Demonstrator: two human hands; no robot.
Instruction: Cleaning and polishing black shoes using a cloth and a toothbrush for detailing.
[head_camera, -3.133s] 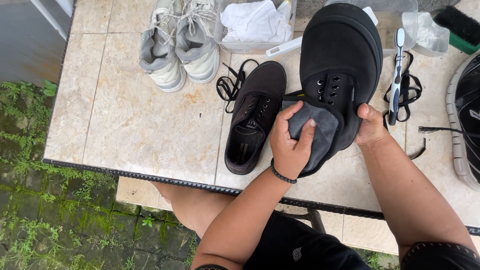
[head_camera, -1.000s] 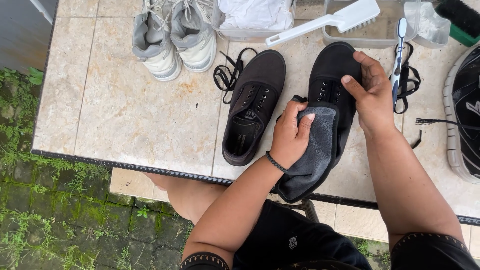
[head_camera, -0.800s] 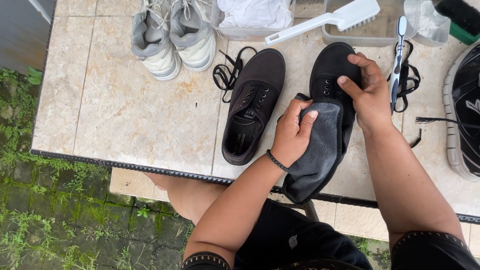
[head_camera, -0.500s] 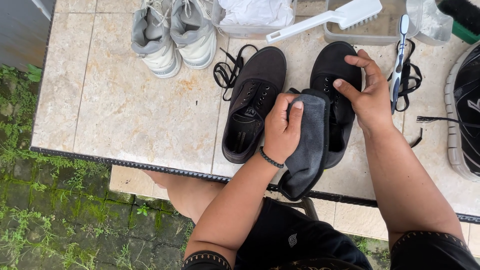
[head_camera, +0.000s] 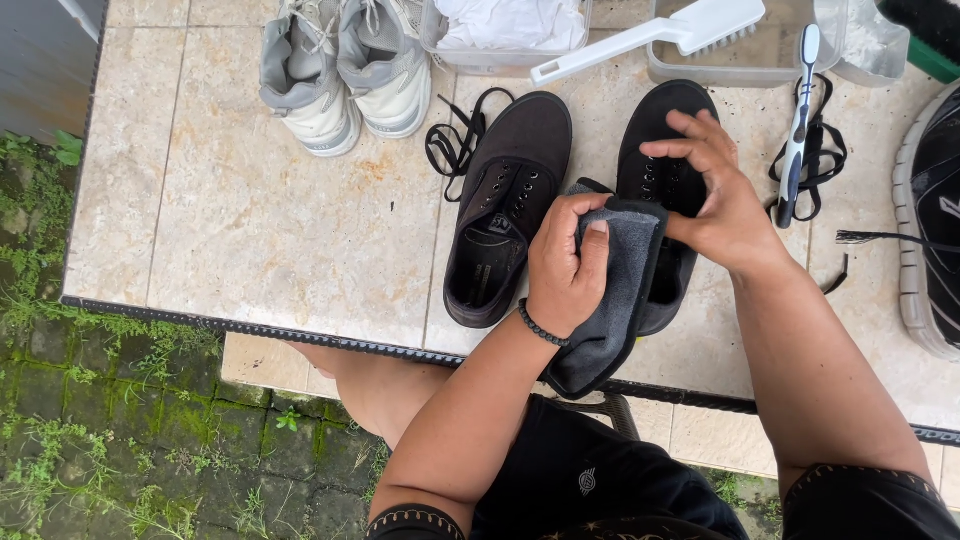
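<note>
You have two black shoes on the tiled table (head_camera: 250, 210): your right hand (head_camera: 722, 200) rests on the right black shoe (head_camera: 660, 130), fingers spread over its eyelets, clamped on nothing. Your left hand (head_camera: 565, 265) is closed around one grey cloth (head_camera: 615, 300), which hangs over that shoe's heel. Just left of that grip lies the other black shoe (head_camera: 505, 205), with loose black laces (head_camera: 455, 135) beyond. Two grey sneakers (head_camera: 345, 65) stand further left. One white brush (head_camera: 650, 40) and one toothbrush (head_camera: 797, 125) lie past your right hand.

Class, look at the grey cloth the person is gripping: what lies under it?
Under the grey cloth lies a black shoe; only its toe and eyelets show. The heel and near side are covered. The left hand grips the cloth.
</note>
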